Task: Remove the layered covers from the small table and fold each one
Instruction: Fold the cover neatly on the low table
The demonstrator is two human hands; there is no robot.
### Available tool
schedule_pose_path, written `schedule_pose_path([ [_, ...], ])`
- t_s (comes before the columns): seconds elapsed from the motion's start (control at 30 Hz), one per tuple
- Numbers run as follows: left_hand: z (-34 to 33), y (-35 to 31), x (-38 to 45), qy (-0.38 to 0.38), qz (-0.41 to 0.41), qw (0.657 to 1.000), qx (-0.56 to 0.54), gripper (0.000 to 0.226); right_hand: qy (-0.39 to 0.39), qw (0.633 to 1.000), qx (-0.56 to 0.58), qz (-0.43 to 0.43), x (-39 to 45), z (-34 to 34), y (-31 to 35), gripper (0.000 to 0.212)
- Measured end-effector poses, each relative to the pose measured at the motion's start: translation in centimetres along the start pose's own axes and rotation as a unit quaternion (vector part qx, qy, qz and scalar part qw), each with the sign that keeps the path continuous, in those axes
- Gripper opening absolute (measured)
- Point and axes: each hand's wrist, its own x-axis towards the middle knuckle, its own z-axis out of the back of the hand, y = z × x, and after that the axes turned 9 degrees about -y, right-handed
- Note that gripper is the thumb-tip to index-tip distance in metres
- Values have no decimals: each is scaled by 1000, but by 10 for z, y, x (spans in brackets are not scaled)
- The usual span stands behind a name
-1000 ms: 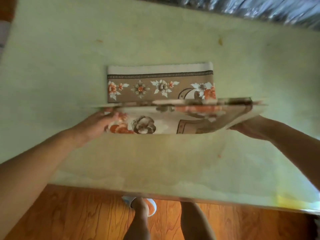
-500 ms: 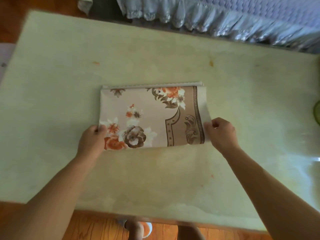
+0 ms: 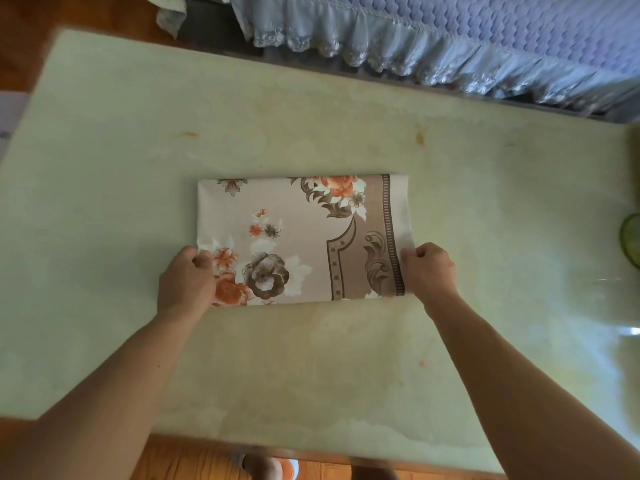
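A folded floral cover (image 3: 304, 237), beige with orange and brown flowers and a patterned border at its right end, lies flat as a rectangle in the middle of the small table (image 3: 104, 209). The table itself wears a pale green stained cover. My left hand (image 3: 187, 280) pinches the floral cover's near-left corner, fingers curled on the fabric. At the near-right corner my right hand (image 3: 429, 270) grips the edge in the same way. Both forearms reach in from the near side.
A bed with a blue quilted spread and lace frill (image 3: 450, 43) runs along the table's far side. A green round object (image 3: 632, 239) shows at the right frame edge. Wooden floor (image 3: 194, 460) and feet lie below the table's near edge.
One second ago I held the near half of the cover lifted; it has since been laid over the far half. Since half a second ago the hands have stayed at the near corners.
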Motion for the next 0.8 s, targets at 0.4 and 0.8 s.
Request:
schedule_pose_path([
  [0.4, -32, -45, -21, -49, -417, 884, 206, 61, -15, 999, -30, 19, 2, -5, 0, 24],
  [0.8, -70, -61, 37, -58, -396, 887, 228, 64, -16, 864, -121, 488, -31, -97, 121, 53],
])
